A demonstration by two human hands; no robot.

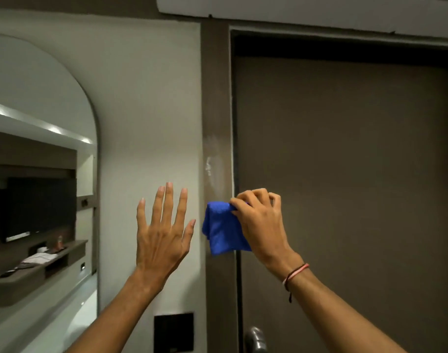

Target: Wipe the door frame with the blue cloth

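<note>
The brown door frame (215, 98) runs upright through the middle of the view, left of the closed brown door (345, 161). Whitish smears mark the frame just above the folded blue cloth (221, 228). My right hand (259, 222) grips the cloth by its upper right edge and holds it against the frame at mid height. My left hand (164, 230) is raised with fingers spread, flat towards the white wall (146, 110) just left of the frame, holding nothing.
A black wall panel (173, 333) sits low on the wall under my left forearm. A metal door handle (256, 340) shows at the bottom. At the far left an arched mirror (39, 174) reflects a television and shelf.
</note>
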